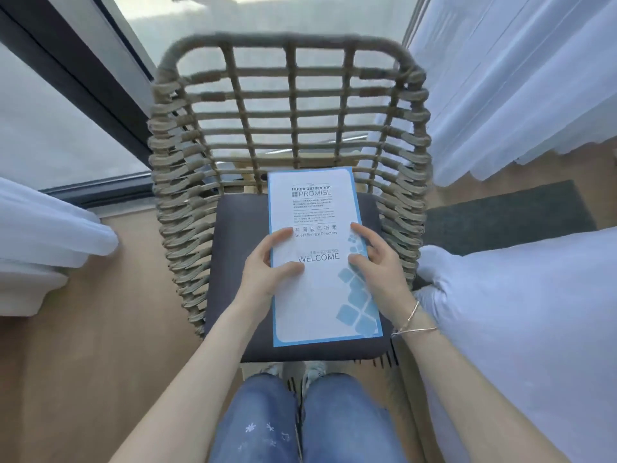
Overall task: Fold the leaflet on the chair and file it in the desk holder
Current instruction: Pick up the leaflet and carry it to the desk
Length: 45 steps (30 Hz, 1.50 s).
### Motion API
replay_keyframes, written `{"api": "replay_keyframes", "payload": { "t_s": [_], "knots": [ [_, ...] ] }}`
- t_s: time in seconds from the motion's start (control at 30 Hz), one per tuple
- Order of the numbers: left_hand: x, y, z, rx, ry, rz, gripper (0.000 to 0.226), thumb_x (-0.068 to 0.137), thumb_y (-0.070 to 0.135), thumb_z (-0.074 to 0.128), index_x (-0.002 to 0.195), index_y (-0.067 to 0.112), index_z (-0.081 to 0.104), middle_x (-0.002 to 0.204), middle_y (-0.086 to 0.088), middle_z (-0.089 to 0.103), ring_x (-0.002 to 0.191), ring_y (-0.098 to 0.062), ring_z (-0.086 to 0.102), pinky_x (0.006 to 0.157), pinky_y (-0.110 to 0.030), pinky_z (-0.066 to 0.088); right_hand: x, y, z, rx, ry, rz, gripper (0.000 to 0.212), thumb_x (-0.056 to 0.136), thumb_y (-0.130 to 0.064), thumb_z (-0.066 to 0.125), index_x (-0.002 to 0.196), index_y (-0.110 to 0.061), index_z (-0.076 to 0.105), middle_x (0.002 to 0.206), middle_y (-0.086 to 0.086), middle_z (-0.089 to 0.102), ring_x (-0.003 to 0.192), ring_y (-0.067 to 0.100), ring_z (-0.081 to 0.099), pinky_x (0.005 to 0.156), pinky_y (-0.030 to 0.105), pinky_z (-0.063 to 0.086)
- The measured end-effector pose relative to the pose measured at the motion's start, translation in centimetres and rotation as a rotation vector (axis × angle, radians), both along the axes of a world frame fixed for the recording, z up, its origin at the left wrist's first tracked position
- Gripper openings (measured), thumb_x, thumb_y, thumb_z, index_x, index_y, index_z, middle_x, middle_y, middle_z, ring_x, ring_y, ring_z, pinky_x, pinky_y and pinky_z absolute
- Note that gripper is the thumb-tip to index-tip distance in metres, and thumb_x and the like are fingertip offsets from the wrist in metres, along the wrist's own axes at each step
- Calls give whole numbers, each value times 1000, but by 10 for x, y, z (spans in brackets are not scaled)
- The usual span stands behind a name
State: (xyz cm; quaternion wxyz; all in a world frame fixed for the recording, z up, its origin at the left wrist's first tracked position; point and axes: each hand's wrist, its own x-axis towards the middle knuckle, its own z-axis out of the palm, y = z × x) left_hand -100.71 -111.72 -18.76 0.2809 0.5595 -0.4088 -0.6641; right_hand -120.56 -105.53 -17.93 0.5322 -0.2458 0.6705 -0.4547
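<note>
A tall white leaflet [317,292] with a blue border and the word WELCOME lies lengthwise on the dark seat cushion [233,228] of a woven wicker chair [290,95]. It looks like a narrow folded panel. My left hand [267,265] rests on its left edge, thumb and fingertips pressing on the paper. My right hand [377,265] lies on its right edge, fingers spread over the blue tile pattern. Both hands press flat rather than grip. The desk holder is out of view.
Sheer white curtains [517,78] hang to the right and a glass door [66,135] stands to the left. A white bed corner [517,312] is at the right, another white cushion [43,228] at the left. My knees in jeans [300,419] are below the chair.
</note>
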Motion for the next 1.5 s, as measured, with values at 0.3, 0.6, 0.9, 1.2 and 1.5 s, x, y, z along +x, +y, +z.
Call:
{"api": "replay_keyframes", "payload": {
  "t_s": [0.3,0.6,0.9,1.2,1.5],
  "knots": [
    [14,6,199,-228,122,-6,55,67,6,74,116,31,67,118,3,71,108,-18,68,80,-30,57,11,5,199,-270,1,-41,51,83,3,60,123,-28,63,105,9,77,83,24,68,76,45,57],
    [72,41,303,-445,148,271,50,67,7,72,104,41,69,103,13,75,95,-13,72,70,-24,58,69,-11,299,-445,1,186,55,72,-7,64,118,-37,64,89,5,78,69,21,70,60,32,59],
    [228,162,337,-554,34,927,50,66,2,69,107,30,67,101,9,76,92,-13,71,75,-27,57,259,-9,330,-529,-149,807,55,85,5,63,124,-35,64,95,3,80,78,20,74,68,32,62],
    [338,358,331,-535,-130,1548,56,78,-17,63,107,29,67,102,2,74,86,-10,70,72,-24,57,460,117,324,-449,-292,1371,54,84,7,62,122,-31,65,87,2,80,62,15,67,53,24,53],
    [421,582,328,-540,-360,1962,54,76,-12,68,109,32,69,124,-1,68,115,-19,63,97,-36,51,631,323,318,-420,-368,1807,52,76,-9,66,119,-38,66,87,0,80,61,14,68,63,37,51]
  ]
}}
